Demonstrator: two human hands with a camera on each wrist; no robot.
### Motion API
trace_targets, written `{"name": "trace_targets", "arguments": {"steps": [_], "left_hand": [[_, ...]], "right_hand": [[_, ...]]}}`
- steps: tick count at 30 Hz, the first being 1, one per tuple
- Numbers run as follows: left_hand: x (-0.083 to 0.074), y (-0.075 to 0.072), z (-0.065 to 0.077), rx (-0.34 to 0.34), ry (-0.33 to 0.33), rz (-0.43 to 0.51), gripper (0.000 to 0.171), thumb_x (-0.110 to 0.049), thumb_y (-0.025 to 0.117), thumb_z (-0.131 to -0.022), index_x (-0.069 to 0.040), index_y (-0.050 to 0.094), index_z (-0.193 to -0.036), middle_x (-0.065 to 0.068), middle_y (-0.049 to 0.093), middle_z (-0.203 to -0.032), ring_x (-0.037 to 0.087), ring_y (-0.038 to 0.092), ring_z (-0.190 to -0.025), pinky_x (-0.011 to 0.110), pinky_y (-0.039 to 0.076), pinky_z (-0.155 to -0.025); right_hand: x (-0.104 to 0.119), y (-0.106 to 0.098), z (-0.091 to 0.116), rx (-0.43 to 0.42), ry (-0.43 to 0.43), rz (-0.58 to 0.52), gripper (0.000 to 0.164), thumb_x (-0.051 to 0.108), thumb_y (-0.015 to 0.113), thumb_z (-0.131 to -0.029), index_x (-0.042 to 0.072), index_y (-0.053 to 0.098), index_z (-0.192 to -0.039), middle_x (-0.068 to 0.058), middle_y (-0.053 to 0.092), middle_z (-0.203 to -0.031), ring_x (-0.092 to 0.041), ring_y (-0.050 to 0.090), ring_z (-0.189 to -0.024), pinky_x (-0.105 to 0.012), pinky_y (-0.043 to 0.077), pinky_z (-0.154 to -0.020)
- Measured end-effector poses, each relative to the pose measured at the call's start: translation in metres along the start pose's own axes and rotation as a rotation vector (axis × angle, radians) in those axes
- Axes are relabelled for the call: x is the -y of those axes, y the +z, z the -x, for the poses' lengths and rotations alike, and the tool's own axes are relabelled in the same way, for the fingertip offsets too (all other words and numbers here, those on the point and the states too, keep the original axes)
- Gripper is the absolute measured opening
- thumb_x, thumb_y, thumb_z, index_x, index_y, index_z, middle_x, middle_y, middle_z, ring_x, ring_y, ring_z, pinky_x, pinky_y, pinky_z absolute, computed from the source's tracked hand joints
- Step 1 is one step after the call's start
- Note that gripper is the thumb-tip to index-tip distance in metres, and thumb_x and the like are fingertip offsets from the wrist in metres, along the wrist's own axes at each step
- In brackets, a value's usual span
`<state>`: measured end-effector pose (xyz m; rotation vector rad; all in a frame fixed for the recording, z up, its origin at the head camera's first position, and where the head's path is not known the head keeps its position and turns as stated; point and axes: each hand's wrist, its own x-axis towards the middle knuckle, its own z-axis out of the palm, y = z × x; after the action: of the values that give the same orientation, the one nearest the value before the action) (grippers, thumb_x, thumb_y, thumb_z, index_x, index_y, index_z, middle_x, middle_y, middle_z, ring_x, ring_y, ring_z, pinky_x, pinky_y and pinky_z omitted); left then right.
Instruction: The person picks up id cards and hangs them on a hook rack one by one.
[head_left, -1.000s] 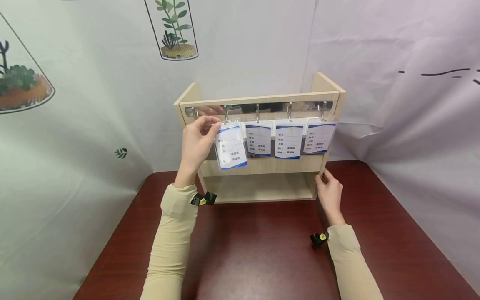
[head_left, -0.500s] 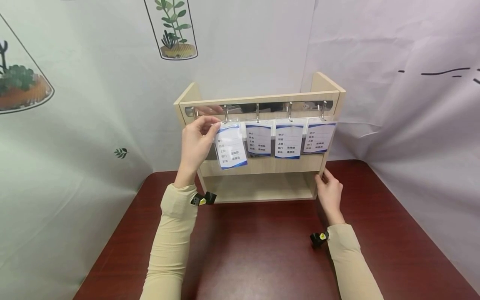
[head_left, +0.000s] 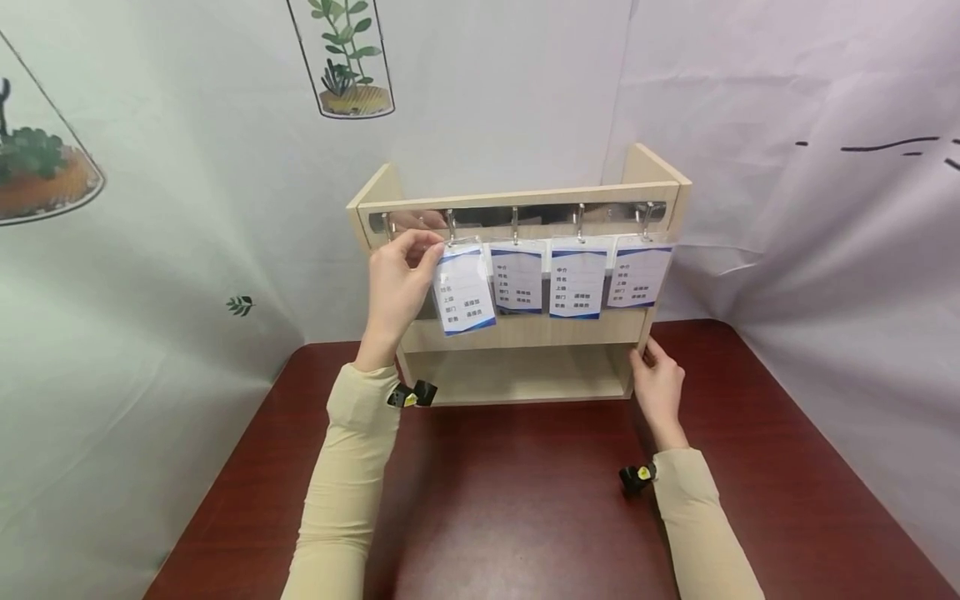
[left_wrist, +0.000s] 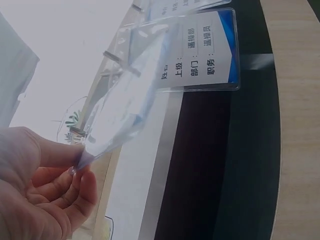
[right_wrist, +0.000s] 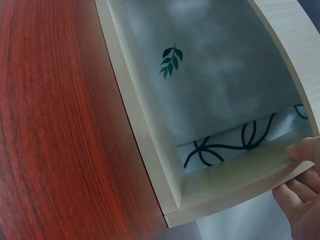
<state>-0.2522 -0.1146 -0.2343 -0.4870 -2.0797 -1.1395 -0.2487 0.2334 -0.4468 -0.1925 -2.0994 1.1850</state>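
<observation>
While hands (head_left: 397,279) (head_left: 660,385) grip badge (head_left: 467,292) and rack (head_left: 525,333), left higher

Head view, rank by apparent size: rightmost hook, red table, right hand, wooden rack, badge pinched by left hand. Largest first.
1. Red table
2. Wooden rack
3. Pinched badge and right hand: too alike to rank
4. Rightmost hook

- I saw little of the leftmost hook (head_left: 387,222) behind the left hand (head_left: 397,282).
- I couldn't read the pinched badge (left_wrist: 127,107), washed out in the left wrist view.
- The right wrist view's edge cropped the right hand (right_wrist: 303,194).
</observation>
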Motion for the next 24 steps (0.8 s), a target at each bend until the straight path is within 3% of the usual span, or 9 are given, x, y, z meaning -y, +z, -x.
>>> {"name": "trace_targets", "arguments": {"steps": [3,7,10,13,16,19,24], "left_hand": [[0.002,0.0,0.002,-0.008,-0.007,0.002,0.012,-0.006,0.069,-0.095,0.003,0.073,-0.102,0.016,0.072,-0.089,0.022,0.063,-0.074,0.026,0.049,-0.068],[0.004,0.001,0.001,-0.012,0.023,0.005,0.012,-0.007,0.069,-0.095,0.003,0.073,-0.102,0.015,0.073,-0.092,0.022,0.066,-0.077,0.028,0.052,-0.07],[0.005,0.003,-0.002,-0.026,0.057,0.014,0.013,-0.008,0.07,-0.095,0.002,0.074,-0.103,0.014,0.075,-0.095,0.022,0.068,-0.081,0.033,0.056,-0.073],[0.007,0.006,-0.003,-0.045,0.074,0.025,0.013,-0.008,0.07,-0.095,0.001,0.074,-0.103,0.013,0.075,-0.097,0.023,0.07,-0.083,0.037,0.058,-0.075],[0.01,0.007,-0.002,-0.062,0.073,0.038,0.013,-0.008,0.071,-0.095,0.0,0.075,-0.103,0.012,0.075,-0.097,0.023,0.07,-0.083,0.038,0.059,-0.076],[0.013,0.009,-0.001,-0.072,0.071,0.051,0.013,-0.009,0.071,-0.095,0.0,0.075,-0.103,0.012,0.075,-0.097,0.023,0.07,-0.082,0.037,0.059,-0.076],[0.015,0.01,-0.001,-0.08,0.053,0.076,0.014,-0.011,0.071,-0.095,-0.001,0.076,-0.103,0.012,0.075,-0.097,0.022,0.069,-0.082,0.036,0.06,-0.076]], "right_hand": [[0.0,0.001,0.002,0.007,0.0,-0.004,0.03,0.006,0.065,-0.094,0.002,0.071,-0.124,-0.018,0.073,-0.11,-0.03,0.072,-0.099,-0.024,0.056,-0.074],[0.0,0.001,0.001,-0.007,-0.003,-0.01,0.029,0.005,0.066,-0.094,0.002,0.071,-0.122,-0.017,0.074,-0.11,-0.03,0.072,-0.097,-0.003,0.041,-0.067],[0.0,0.0,-0.001,-0.017,-0.01,-0.007,0.03,0.005,0.066,-0.094,0.003,0.071,-0.123,-0.017,0.073,-0.111,-0.03,0.072,-0.097,-0.009,0.048,-0.07],[0.0,0.0,-0.002,-0.016,-0.011,0.0,0.03,0.005,0.066,-0.094,0.003,0.07,-0.124,-0.017,0.073,-0.113,-0.03,0.072,-0.098,-0.031,0.058,-0.075],[-0.001,0.0,-0.002,-0.01,-0.007,0.002,0.03,0.005,0.066,-0.095,0.002,0.07,-0.124,-0.018,0.073,-0.113,-0.031,0.072,-0.099,-0.046,0.058,-0.078],[-0.002,0.0,-0.002,-0.009,-0.005,0.006,0.03,0.006,0.066,-0.094,0.002,0.07,-0.124,-0.017,0.073,-0.112,-0.03,0.072,-0.098,-0.038,0.058,-0.075],[-0.002,0.001,-0.001,-0.011,-0.009,0.005,0.03,0.006,0.067,-0.094,0.003,0.071,-0.123,-0.016,0.073,-0.112,-0.029,0.072,-0.098,-0.006,0.044,-0.068]]}}
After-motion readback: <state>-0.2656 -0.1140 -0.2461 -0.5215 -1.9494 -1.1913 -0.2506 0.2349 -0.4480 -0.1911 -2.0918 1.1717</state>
